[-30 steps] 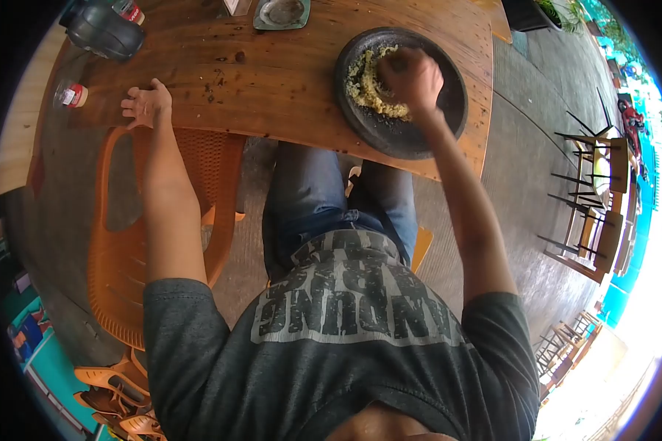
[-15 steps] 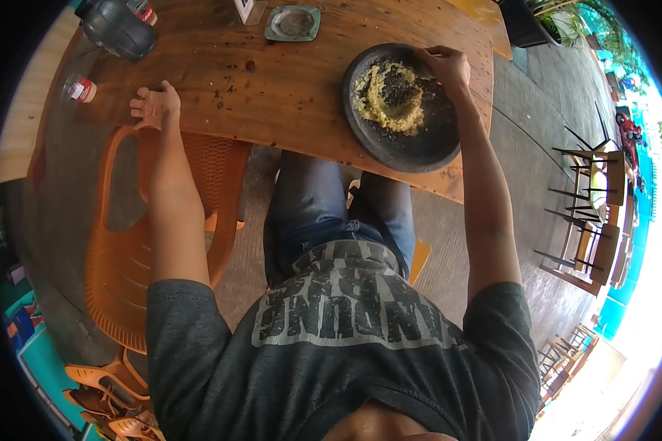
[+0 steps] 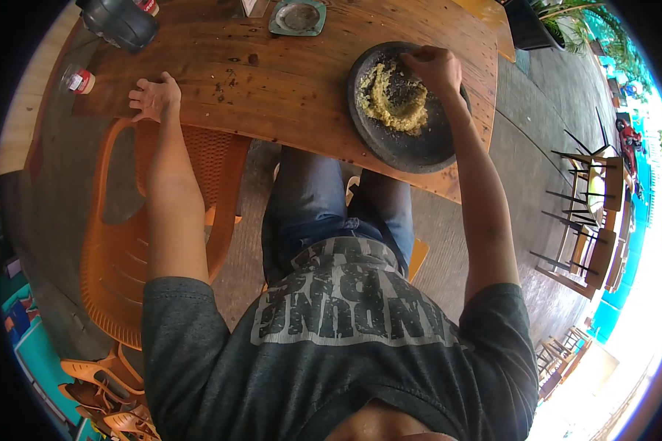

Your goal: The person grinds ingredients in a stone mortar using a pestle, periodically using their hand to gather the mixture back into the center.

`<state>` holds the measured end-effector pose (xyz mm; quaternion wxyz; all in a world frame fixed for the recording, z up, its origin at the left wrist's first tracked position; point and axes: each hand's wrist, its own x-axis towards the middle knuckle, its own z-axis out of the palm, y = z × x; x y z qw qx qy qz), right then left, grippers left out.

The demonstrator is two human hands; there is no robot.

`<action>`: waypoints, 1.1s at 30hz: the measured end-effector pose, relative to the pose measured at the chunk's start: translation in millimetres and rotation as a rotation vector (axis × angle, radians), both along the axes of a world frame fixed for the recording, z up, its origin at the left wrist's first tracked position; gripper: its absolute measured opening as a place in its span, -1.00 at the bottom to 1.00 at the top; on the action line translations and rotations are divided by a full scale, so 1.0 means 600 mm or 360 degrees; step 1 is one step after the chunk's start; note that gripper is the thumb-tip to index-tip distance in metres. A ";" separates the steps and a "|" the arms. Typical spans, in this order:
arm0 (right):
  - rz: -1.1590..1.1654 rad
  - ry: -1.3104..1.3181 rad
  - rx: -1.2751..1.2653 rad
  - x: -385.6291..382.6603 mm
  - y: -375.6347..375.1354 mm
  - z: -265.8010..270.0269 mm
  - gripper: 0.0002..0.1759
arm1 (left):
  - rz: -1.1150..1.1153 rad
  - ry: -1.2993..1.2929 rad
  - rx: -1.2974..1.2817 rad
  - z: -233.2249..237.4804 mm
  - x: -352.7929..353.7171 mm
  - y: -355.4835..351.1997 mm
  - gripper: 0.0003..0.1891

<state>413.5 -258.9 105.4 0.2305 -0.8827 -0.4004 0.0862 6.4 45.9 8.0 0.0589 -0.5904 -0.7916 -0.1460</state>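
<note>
A dark round stone mortar plate (image 3: 440, 151) stands at the right of the wooden table, by its near edge. Yellow crushed food (image 3: 397, 114) lies in a crescent in its hollow, with fine bits scattered around. Over the far rim is my right hand (image 3: 435, 70), fingers bent and pressed together, pointing at the food's upper end. Whatever may be between the fingertips is hidden. My left hand (image 3: 157, 98) has its fingers spread and holds nothing, at the table's near left edge above an orange plastic chair (image 3: 118, 250).
On the wooden table (image 3: 294, 95), an ashtray (image 3: 298, 16) sits at the far side. A small jar with a red label (image 3: 79, 79) and a dark bottle (image 3: 121, 23) stand at the left. More chairs (image 3: 599, 213) are at the right.
My right hand has moved left from the rim, inward over the plate. The food has gone from a near ring to a crescent. My left hand stays nearly in place.
</note>
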 end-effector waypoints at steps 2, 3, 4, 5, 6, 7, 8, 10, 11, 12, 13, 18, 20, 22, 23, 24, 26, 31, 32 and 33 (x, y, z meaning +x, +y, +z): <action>0.0182 -0.0004 -0.0154 -0.002 0.004 -0.006 -0.56 | -0.0011 -0.0007 -0.0024 -0.002 0.000 -0.001 -0.45; 0.0154 0.0053 -0.0084 0.001 0.004 -0.007 -0.56 | -0.0008 -0.0005 -0.0046 0.001 0.001 -0.002 -0.45; 0.0130 0.0110 -0.0014 0.009 0.002 -0.008 -0.56 | -0.0001 -0.0004 -0.0067 0.004 0.000 -0.003 -0.44; 0.0114 0.0163 0.0056 0.019 0.004 -0.007 -0.56 | 0.0000 0.0006 -0.0043 0.003 -0.001 -0.003 -0.44; 0.0040 0.0069 0.0078 0.023 0.008 -0.004 -0.54 | -0.0001 0.0019 -0.0021 0.000 -0.002 -0.004 -0.44; 0.0002 0.0070 0.0079 0.023 0.012 -0.006 -0.54 | -0.0011 0.0032 0.0000 -0.001 -0.002 -0.003 -0.44; -0.0041 0.0070 0.0076 0.024 0.012 -0.009 -0.53 | -0.0009 0.0025 -0.0026 0.001 -0.002 -0.004 -0.44; 0.0004 0.0035 0.0057 0.016 0.015 -0.012 -0.53 | -0.0011 0.0010 -0.0081 0.006 0.000 -0.004 -0.43; 0.0095 0.0006 0.0039 0.007 0.016 -0.018 -0.53 | -0.0015 0.0014 -0.0061 0.003 0.000 -0.004 -0.43; 0.0186 -0.0023 0.0021 0.003 0.014 -0.021 -0.54 | -0.0017 0.0019 -0.0040 0.001 -0.001 -0.003 -0.43; 0.0191 0.0092 0.0015 0.003 0.013 -0.019 -0.54 | -0.0018 0.0023 -0.0013 0.001 -0.001 -0.002 -0.43; 0.0051 0.0098 0.0143 0.013 0.025 -0.017 -0.56 | -0.0009 0.0017 -0.0001 -0.005 -0.005 0.002 -0.45; 0.0190 0.0094 0.0195 0.008 0.025 -0.031 -0.59 | -0.0007 0.0023 -0.0001 -0.006 -0.004 0.003 -0.45; 0.0301 0.0148 0.0130 -0.009 0.021 -0.021 -0.60 | -0.0008 0.0027 -0.0054 0.001 -0.002 0.000 -0.44; 0.0350 0.0207 0.0047 -0.015 0.021 -0.012 -0.60 | -0.0017 0.0019 -0.0061 -0.001 0.000 -0.003 -0.44; 0.0404 0.0267 -0.0029 -0.022 0.023 -0.003 -0.61 | -0.0023 0.0013 -0.0060 0.000 0.000 -0.003 -0.44; 0.0366 0.0305 0.0135 -0.015 0.024 -0.004 -0.62 | -0.0010 0.0020 -0.0035 0.000 -0.003 -0.002 -0.44; 0.0459 0.0245 0.0109 -0.027 0.033 0.000 -0.65 | -0.0012 0.0020 -0.0057 -0.003 -0.004 0.004 -0.44; 0.0562 0.0213 0.0048 -0.033 0.034 0.000 -0.66 | -0.0021 0.0013 -0.0053 -0.004 -0.003 0.003 -0.44; 0.0668 0.0180 -0.0012 -0.039 0.034 0.005 -0.66 | -0.0026 0.0006 -0.0047 -0.004 -0.003 0.001 -0.44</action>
